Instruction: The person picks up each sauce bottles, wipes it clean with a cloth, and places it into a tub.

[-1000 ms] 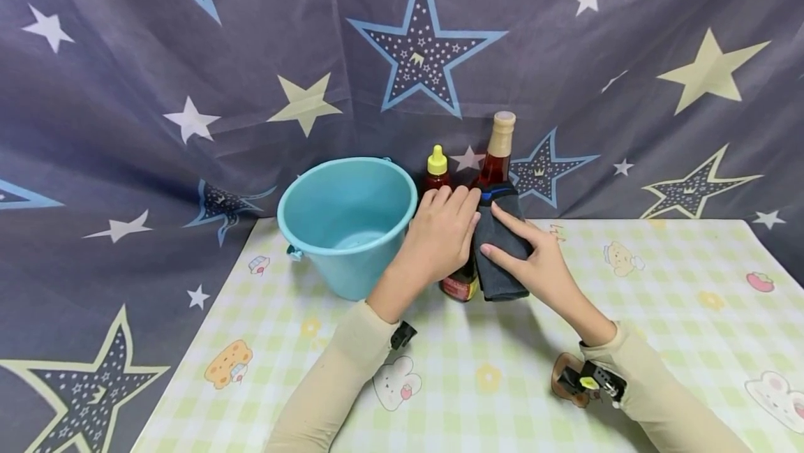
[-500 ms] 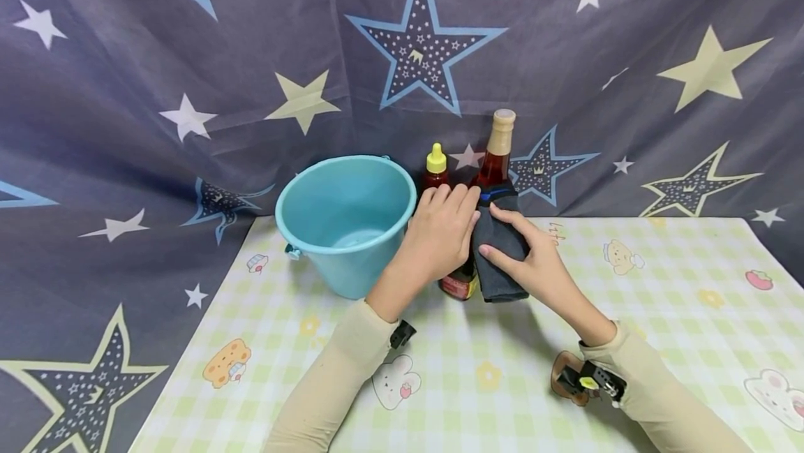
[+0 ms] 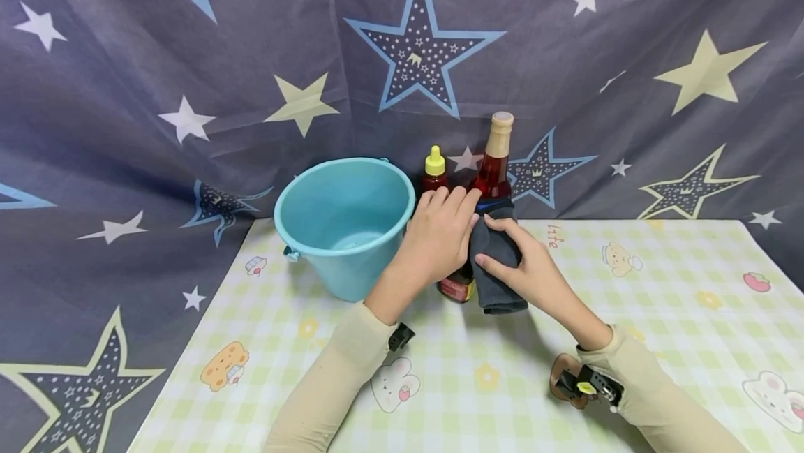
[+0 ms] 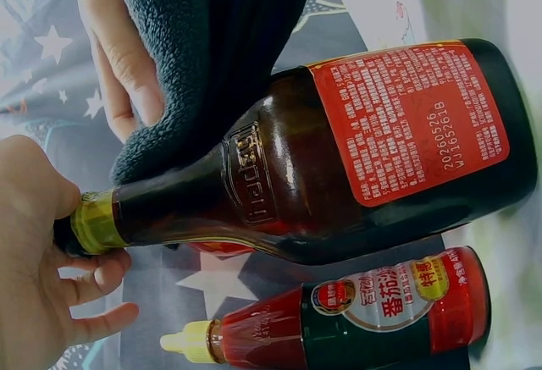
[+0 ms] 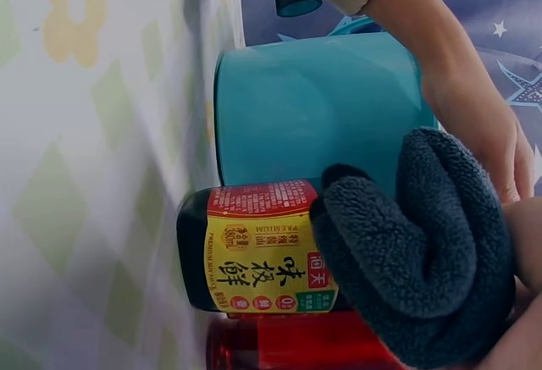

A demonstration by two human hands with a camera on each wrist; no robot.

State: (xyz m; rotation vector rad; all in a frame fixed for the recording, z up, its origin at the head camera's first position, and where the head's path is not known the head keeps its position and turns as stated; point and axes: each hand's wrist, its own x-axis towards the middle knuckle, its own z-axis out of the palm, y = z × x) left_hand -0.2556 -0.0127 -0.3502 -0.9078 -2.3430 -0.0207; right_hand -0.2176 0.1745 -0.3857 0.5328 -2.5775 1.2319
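Note:
In the left wrist view my left hand point(image 4: 38, 243) holds a dark soy sauce bottle point(image 4: 284, 167) by its yellow-banded cap end. That bottle stands upright in the head view, its label low behind my left hand point(image 3: 440, 236). My right hand point(image 3: 534, 268) grips a folded dark grey towel point(image 3: 496, 296), thumb and fingers round it. The towel's fuzzy side lies against the bottle's neck and shoulder in the left wrist view. From the right wrist, the yellow front label point(image 5: 267, 256) shows, with the towel point(image 5: 406, 243) partly over the bottle's upper part.
A blue bucket point(image 3: 345, 264) stands just left of the bottles. Behind my hands are a yellow-capped ketchup squeeze bottle point(image 3: 435, 167) and a taller red bottle with a beige neck point(image 3: 496, 153). A star-patterned curtain point(image 3: 565, 76) hangs at the table's point(image 3: 628, 341) back edge.
My right hand has moved the towel a little downward along the soy sauce bottle, showing more of the tall red bottle behind. My left hand has kept its place at the top.

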